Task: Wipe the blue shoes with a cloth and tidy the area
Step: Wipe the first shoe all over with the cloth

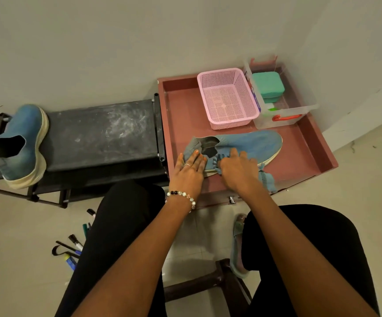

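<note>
both hands (pixel 212 170) on tray's blue shoe (pixel 251 145)

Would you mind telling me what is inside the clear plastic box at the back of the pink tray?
The clear plastic box holds a green lidded container. Something small and bright green shows in front of it. The pink basket hides the box's left side.

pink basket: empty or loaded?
Empty. The pink basket sits upright in the tray; its mesh floor shows bare all the way across.
</note>
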### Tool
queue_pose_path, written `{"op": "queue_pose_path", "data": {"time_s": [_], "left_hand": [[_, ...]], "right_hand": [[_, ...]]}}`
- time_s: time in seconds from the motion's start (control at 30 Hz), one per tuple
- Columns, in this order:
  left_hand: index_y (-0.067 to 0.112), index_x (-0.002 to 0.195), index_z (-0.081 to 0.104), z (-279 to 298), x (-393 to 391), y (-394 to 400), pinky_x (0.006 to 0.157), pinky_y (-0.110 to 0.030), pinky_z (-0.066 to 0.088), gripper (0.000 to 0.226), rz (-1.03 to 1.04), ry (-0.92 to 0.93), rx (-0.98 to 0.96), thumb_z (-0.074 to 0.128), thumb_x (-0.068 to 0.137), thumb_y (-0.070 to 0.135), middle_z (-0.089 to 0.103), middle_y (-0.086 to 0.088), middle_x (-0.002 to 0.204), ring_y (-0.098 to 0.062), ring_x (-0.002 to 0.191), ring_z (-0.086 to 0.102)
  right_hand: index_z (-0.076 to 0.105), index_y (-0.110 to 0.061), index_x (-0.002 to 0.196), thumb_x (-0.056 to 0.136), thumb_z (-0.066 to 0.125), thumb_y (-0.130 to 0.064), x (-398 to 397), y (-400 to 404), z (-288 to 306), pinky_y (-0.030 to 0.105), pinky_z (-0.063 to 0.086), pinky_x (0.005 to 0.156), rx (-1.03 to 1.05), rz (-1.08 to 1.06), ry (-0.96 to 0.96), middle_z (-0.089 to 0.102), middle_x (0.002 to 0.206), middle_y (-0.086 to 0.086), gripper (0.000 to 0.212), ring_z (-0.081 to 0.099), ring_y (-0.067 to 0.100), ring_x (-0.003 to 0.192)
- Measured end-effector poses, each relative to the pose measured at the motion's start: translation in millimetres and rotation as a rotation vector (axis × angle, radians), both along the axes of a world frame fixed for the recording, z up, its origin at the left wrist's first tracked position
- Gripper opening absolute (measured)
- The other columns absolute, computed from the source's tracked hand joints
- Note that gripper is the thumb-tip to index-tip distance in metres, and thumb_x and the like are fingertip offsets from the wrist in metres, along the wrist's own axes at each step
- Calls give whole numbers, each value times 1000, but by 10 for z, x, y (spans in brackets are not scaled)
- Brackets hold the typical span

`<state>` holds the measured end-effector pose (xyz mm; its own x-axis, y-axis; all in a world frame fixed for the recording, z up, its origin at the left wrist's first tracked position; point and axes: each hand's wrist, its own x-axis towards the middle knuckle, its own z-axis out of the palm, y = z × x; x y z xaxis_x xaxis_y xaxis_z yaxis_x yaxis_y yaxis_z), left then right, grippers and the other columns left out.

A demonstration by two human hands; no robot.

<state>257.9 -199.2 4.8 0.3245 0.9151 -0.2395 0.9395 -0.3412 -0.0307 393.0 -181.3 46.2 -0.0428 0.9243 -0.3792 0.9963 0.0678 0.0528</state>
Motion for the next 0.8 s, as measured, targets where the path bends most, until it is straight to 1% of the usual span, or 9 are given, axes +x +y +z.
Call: {"op": "queue_pose_path", "data": {"time_s": [0.13, 0.23, 0.3, 0.37, 0.43, 0.5, 0.6, 0.67, 0.8], "left_hand": [[8, 151, 14, -12, 51, 47, 118, -41, -7, 50, 29, -41, -42, 26, 102, 10, 14, -5, 159, -15, 148, 0], [7, 150, 19, 37, 51, 112, 118, -41, -5, 49, 21, -40, -78, 27, 102, 12, 18, -5, 159, -16, 148, 2], [8, 150, 19, 59, 43, 131, 118, -41, -5, 49, 18, -40, -109, 26, 102, 14, 17, -3, 159, -15, 148, 2], [9, 151, 18, 77, 44, 131, 117, -41, -6, 49, 25, -47, -130, 25, 102, 16, 16, -2, 159, -14, 148, 1], [9, 151, 16, 86, 52, 130, 117, -42, -6, 50, 35, -45, -147, 25, 102, 14, 14, -1, 160, -13, 148, 0], [10, 152, 15, 77, 52, 145, 117, -42, -6, 51, 47, -46, -160, 26, 101, 10, 11, -2, 160, -13, 148, 0], [10, 152, 13, 65, 50, 158, 117, -44, -5, 55, 44, -35, -174, 28, 100, 7, 8, -3, 161, -15, 148, -1], [10, 152, 11, 60, 43, 166, 116, -46, -4, 57, 31, -23, -185, 30, 99, 6, 6, -3, 161, -15, 148, -2], [14, 153, 7, 66, -15, 166, 116, -50, -2, 57, 10, -10, -199, 24, 99, 6, 3, 2, 161, -11, 147, -4]], "right_hand": [[58, -24, 118, 94, 45, -20, -60, 8, -59, 47, 36, 95, -46, 26, 86, 37, 132, 9, 28, 36, 31, 121], [59, -24, 119, 96, 40, -21, -180, 27, -94, 47, 31, 97, 37, 58, -3, 33, 140, 7, 30, 32, 31, 125], [60, -21, 118, 96, 37, -21, -246, 14, -121, 46, 30, 95, 130, 92, -60, 34, 140, 7, 31, 33, 32, 124], [59, -19, 118, 96, 37, -21, -259, -18, -131, 45, 31, 93, 166, 104, -66, 35, 139, 7, 31, 34, 32, 122], [59, -21, 120, 96, 37, -21, -206, -34, -96, 45, 31, 95, 105, 109, -35, 33, 142, 7, 32, 33, 32, 124], [57, -22, 122, 96, 37, -21, -114, -5, -9, 46, 31, 99, -16, 79, 4, 33, 141, 7, 32, 31, 31, 126], [56, -25, 123, 96, 39, -21, -35, 8, 25, 49, 30, 101, -81, 57, -27, 34, 140, 6, 33, 31, 31, 127], [56, -29, 123, 97, 37, -24, -45, -3, -34, 49, 29, 100, -33, 61, -54, 34, 138, 6, 33, 32, 30, 126], [56, -26, 123, 98, 34, -23, -117, 38, -96, 48, 28, 98, 119, 117, -86, 36, 137, 7, 34, 34, 31, 123]]}}
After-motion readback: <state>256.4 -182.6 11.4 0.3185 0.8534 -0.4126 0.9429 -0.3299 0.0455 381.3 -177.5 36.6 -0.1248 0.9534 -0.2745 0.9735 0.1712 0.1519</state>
